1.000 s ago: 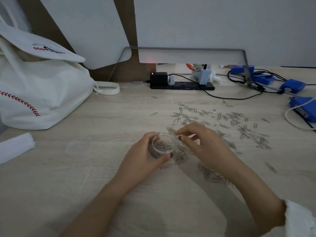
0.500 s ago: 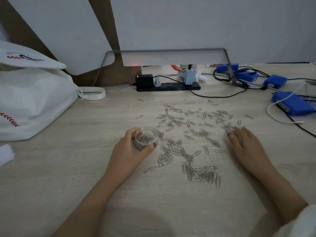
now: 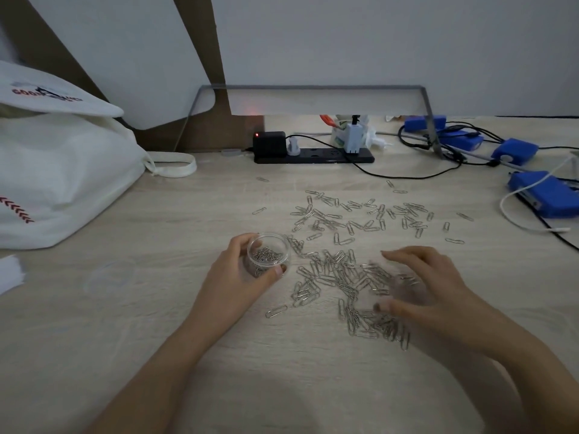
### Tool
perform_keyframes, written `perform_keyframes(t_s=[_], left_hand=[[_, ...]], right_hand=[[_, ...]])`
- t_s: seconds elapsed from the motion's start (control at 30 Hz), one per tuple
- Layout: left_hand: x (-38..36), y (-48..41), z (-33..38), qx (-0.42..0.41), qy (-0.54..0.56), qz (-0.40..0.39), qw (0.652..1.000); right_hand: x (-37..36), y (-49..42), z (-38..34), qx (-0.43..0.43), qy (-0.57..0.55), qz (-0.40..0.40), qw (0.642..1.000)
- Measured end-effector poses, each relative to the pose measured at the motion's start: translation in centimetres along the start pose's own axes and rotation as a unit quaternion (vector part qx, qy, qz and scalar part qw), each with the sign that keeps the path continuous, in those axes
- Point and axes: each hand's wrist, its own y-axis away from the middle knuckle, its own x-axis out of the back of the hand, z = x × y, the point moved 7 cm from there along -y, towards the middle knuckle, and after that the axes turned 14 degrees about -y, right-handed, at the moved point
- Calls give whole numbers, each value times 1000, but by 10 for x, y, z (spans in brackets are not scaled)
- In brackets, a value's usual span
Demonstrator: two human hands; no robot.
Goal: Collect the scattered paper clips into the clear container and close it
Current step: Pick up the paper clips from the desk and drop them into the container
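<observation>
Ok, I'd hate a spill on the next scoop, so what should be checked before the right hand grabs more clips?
1. Small clear round container upright in the left hand: ok.
2. Its mouth uncovered, no lid on: ok.
3. Room left inside, only partly filled: ok.
4. Right hand over the heap of silver wire paper clips: ok.
5. Clips actually gripped by its fingers: cannot tell, blurred.
6. Light wooden table free of stray clips: not ok, many lie scattered.

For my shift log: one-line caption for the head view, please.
Left hand grips the clear container while the right hand hovers over scattered paper clips.
</observation>
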Motion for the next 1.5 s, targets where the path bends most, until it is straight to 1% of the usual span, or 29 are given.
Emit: perform_keyframes(t_s=[0.1, 0.17, 0.23, 0.33, 0.4, 0.5, 0.57, 0.6, 0.67, 0.73, 0.8, 0.93, 1.13, 1.33, 1.4, 1.5], left_hand=[[0, 1, 1, -3, -1, -1, 1000], [1, 1, 2, -3, 1, -2, 1000], [0, 1, 2, -3, 0, -2, 1000], [1, 1, 2, -1, 0, -2, 1000], [0, 1, 2, -2, 3, -3, 1000], [0, 1, 2, -4, 3, -5, 1000], [0, 1, 1, -5, 2, -6, 1000], [0, 1, 1, -6, 0, -7, 1000], [0, 1, 0, -5, -1, -7, 1000], [0, 0, 0, -6, -2, -6, 1000], [-1, 0, 0, -7, -2, -7, 1000], [-2, 0, -1, -6, 0, -10, 1000], [-2, -1, -2, -7, 2, -9, 1000], [-2, -1, -2, -10, -1, -9, 1000], [-3, -1, -3, -8, -3, -9, 1000], [-3, -1, -3, -5, -3, -11, 1000]], right_hand=[[-11, 11, 12, -37, 65, -81, 994], [-18, 12, 10, -36, 64, -90, 993], [-21, 9, 5, -30, 65, -62, 996], [-25, -1, -4, 1, 48, 19, 999], [-27, -5, -8, 10, -13, 55, 998], [-20, -6, -9, 5, -111, 67, 991], [-15, -2, -8, 8, -120, 50, 991], [-15, 0, -6, 0, -107, 29, 994], [-22, 2, -3, -25, -52, -31, 998], [-32, -1, -4, -28, 0, -82, 996], [-39, -10, -8, -13, 19, -90, 996], [-47, -30, -18, 50, 38, -56, 996], [-50, -36, -25, 96, 43, -2, 994], [-49, -34, -27, 112, 82, 35, 990], [-47, -33, -26, 108, 70, 46, 991], [-40, -33, -25, 92, 20, 70, 993]])
